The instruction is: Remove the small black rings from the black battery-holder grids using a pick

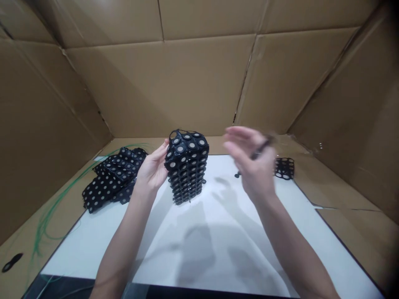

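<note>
Big cardboard enclosure [156, 83] all round, flat brown walls and seams; cardboard base [343, 195] under everything; white panel [93, 249] lying on it, soft hand shadows across it; centre of the panel, tall stack of black honeycomb cell holders [187, 168], upright, pale round discs in rows of holes, a loose black loop sticking up at the top corner; left of that, low heap of the same black holders [114, 178], slabs overlapping, partly on the cardboard, partly over the panel's edge; L hand [152, 166] open, palm and fingers against the stack's left side, touching but not clamped; R hand [251, 166] raised off to the right of the stack, blurred, fingers curled, w/ a thin dark strip [260, 149] pinched btw them, too blurred to say exactly what it is; hands well apart, stack btw them; far right, small black holder piece [284, 168] at the panel's edge, just past the R hand; green wires [46, 216] trailing over the cardboard on the left; small black bit [11, 262] on the cardboard, bottom left corner; tiny dark bit [237, 175] on the panel under the R hand.
</note>
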Demonstrator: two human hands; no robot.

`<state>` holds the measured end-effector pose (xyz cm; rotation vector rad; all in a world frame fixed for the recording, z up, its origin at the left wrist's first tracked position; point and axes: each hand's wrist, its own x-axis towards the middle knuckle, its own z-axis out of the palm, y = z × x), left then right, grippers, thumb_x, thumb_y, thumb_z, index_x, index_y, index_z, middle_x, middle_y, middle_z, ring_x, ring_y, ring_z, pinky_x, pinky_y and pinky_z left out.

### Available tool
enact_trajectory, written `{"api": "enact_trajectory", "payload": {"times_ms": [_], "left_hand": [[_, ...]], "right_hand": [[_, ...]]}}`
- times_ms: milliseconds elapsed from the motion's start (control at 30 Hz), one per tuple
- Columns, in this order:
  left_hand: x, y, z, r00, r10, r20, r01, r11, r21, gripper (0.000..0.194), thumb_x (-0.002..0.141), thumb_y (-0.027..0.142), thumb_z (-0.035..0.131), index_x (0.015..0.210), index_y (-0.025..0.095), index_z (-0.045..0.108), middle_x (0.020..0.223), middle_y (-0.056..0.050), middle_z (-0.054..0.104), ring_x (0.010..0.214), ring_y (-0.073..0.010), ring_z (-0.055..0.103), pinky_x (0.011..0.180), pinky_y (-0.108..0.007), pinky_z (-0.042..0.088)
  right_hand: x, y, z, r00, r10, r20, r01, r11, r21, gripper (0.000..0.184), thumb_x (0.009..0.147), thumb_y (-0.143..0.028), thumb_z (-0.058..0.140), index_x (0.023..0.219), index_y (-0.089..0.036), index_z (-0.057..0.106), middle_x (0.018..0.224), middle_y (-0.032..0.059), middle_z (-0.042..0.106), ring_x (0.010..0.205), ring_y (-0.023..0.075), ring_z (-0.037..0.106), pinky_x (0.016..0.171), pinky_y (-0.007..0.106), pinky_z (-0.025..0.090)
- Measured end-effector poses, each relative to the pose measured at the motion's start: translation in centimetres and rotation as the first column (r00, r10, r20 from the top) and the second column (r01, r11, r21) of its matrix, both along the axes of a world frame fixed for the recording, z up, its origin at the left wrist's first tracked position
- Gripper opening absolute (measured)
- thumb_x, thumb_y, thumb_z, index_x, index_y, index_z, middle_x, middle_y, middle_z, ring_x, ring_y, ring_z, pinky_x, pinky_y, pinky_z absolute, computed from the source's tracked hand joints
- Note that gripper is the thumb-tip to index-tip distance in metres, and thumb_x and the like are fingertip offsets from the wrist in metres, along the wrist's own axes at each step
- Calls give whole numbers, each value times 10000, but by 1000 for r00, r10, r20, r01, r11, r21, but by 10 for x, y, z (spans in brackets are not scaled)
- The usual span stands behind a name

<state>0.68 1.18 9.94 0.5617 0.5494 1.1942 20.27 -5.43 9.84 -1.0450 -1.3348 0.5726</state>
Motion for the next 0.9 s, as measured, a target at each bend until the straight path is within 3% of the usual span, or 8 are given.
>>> {"api": "enact_trajectory", "payload": {"times_ms": [67,100,167,200,467,700,800,900], "left_hand": [[2,-1,0,1000,-21,-1,21,1000,-2,218,830,35,377,847,133,571,739,-8,639,649,-60,625,617,-147,507],[3,-1,0,999,-33,1,33,999,-3,220,834,36,371,848,132,569,743,-11,639,646,-61,626,609,-148,510],[4,-1,-1,999,-50,10,50,999,-7,224,843,39,360,838,129,566,743,-13,639,628,-61,623,589,-147,513],[4,0,-1,998,-54,14,54,998,-10,226,846,40,357,832,129,564,741,-13,639,620,-60,622,581,-148,515],[1,6,-5,997,-72,31,72,997,-16,247,841,13,339,830,128,557,687,-6,620,598,-66,620,563,-153,513],[0,7,-6,995,-96,36,96,995,-22,221,837,31,368,810,136,561,686,-1,629,591,-70,614,548,-156,489],[1,5,-6,992,-125,21,126,992,-28,168,834,94,414,810,147,571,690,3,633,586,-78,604,563,-180,482],[3,0,-4,986,-163,-37,164,986,17,185,829,282,457,870,157,587,764,-33,651,684,-144,622,635,-265,492]], "right_hand": [[-8,17,-2,968,221,-121,-239,957,-166,316,719,-322,637,1006,-208,570,794,13,548,579,74,488,438,183,370],[-10,24,-5,918,346,-195,-387,888,-247,291,684,-306,672,942,-195,594,686,-20,500,481,41,400,375,161,289],[-12,34,-11,824,455,-337,-549,789,-278,260,654,-269,702,879,-183,606,584,-68,381,406,5,231,326,153,154],[-12,36,-14,793,470,-388,-584,767,-265,245,649,-254,708,857,-175,607,572,-78,345,401,-1,183,320,158,117],[-11,30,-14,727,469,-501,-627,751,-208,129,662,-191,699,727,-136,602,538,-85,281,414,-1,152,327,167,90],[-11,25,-11,772,443,-455,-588,770,-248,172,670,-221,696,801,-142,618,544,-69,396,391,-11,199,331,160,95],[-11,23,-9,794,430,-430,-569,774,-278,221,657,-250,704,843,-163,622,565,-53,481,381,-2,290,328,151,153],[-12,21,-9,812,420,-405,-551,779,-298,269,654,-275,701,893,-177,622,654,-12,588,452,41,460,374,157,296]]}}
